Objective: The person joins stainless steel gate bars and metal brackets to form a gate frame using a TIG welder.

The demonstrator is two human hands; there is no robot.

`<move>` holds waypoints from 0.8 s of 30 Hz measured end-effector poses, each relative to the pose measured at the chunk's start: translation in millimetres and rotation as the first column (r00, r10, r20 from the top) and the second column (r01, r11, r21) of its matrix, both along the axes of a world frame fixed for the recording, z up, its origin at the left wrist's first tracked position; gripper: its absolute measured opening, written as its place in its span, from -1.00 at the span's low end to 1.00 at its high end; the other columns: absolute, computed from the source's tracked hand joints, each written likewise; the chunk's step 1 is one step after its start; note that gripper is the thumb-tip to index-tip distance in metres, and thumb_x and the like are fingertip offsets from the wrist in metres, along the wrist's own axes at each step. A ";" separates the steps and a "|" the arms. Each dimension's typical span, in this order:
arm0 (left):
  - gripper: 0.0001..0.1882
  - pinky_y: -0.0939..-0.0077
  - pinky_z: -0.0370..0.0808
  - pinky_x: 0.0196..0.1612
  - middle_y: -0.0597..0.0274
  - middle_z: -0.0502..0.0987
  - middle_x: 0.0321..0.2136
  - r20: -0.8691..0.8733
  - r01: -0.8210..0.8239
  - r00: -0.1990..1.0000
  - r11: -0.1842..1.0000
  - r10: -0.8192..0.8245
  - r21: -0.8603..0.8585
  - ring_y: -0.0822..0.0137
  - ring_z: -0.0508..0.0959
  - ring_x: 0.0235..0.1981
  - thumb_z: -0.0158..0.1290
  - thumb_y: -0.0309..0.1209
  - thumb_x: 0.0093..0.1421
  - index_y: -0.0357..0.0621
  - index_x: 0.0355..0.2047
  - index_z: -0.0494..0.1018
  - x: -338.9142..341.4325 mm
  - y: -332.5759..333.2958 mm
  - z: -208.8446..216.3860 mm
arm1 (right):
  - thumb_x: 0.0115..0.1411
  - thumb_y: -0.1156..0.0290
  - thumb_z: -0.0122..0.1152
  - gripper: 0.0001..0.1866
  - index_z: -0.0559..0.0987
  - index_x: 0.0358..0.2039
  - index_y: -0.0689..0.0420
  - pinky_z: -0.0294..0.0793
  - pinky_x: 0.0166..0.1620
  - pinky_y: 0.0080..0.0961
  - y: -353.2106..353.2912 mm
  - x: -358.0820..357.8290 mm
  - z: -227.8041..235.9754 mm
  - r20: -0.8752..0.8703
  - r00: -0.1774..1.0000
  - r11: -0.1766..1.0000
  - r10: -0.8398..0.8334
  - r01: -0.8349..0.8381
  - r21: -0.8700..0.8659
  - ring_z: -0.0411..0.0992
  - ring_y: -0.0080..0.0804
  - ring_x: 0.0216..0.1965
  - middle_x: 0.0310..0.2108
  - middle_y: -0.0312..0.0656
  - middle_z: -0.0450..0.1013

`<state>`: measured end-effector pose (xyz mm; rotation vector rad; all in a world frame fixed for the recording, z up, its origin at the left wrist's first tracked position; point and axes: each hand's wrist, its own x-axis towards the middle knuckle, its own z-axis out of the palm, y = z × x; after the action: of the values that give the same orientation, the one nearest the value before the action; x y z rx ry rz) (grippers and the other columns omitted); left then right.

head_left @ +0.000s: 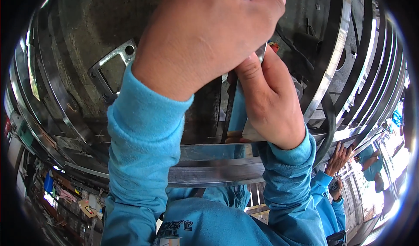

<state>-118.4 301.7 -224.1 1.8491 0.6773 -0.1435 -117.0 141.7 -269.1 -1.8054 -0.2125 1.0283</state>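
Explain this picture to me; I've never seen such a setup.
No machine here: these are a person's bare hands, seen from above by a wide camera on their head, which bends straight edges. The left hand and right hand both seem to grip a narrow shiny metal strip; some fingers are hidden. On the dark surface beyond lies a metal plate with holes. Long metal bars run alongside. Lower right, another person's hand shows.
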 end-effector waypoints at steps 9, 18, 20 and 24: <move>-0.57 0.27 0.52 -0.31 0.01 0.59 -0.48 0.034 0.055 0.998 0.991 -0.051 -0.123 0.19 0.59 -0.43 0.23 -0.11 0.27 -0.33 -0.35 0.53 -13.7 11.0 -23.0 | 0.55 0.20 -0.02 -0.61 0.48 0.13 0.27 0.38 -0.17 -0.60 2.1 0.8 9.4 -0.101 0.995 0.993 0.023 -0.034 -0.112 0.35 -0.63 -0.27 -0.24 -0.38 0.49; -0.58 0.42 0.47 -0.37 0.19 0.55 -0.51 0.101 0.092 0.990 0.994 -0.097 0.055 0.39 0.52 -0.47 0.26 -0.10 0.26 -0.30 -0.32 0.55 -18.7 8.0 -52.3 | 0.51 0.13 0.04 -0.59 0.48 0.01 0.28 0.51 -0.15 -0.32 2.0 -1.5 -3.5 0.083 0.996 0.998 -0.018 0.013 0.060 0.52 -0.27 -0.30 -0.34 -0.04 0.57; -0.58 0.46 0.46 -0.38 0.23 0.54 -0.52 0.143 0.104 0.983 0.991 -0.115 0.083 0.44 0.50 -0.48 0.26 -0.10 0.25 -0.29 -0.31 0.55 -13.8 4.2 -55.5 | 0.51 0.15 0.05 -0.61 0.48 0.01 0.28 0.51 -0.15 -0.32 -0.7 0.5 -7.5 0.063 0.996 0.993 -0.058 0.052 0.104 0.52 -0.28 -0.29 -0.33 -0.03 0.57; -0.57 0.41 0.37 -0.45 0.28 0.45 -0.57 0.092 0.041 0.994 0.987 -0.056 0.152 0.46 0.37 -0.54 0.27 -0.09 0.25 -0.27 -0.34 0.52 -1.4 -15.1 -46.9 | 0.37 0.14 0.25 -0.55 0.48 -0.01 0.31 0.55 -0.15 -0.17 -15.1 -1.1 11.6 0.164 0.986 0.991 0.020 0.003 -0.137 0.58 0.07 -0.23 -0.29 0.14 0.55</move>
<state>-119.8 286.6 -271.0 2.0044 0.5897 -0.0356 -118.0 126.5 -257.5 -2.0180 -0.2565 0.9179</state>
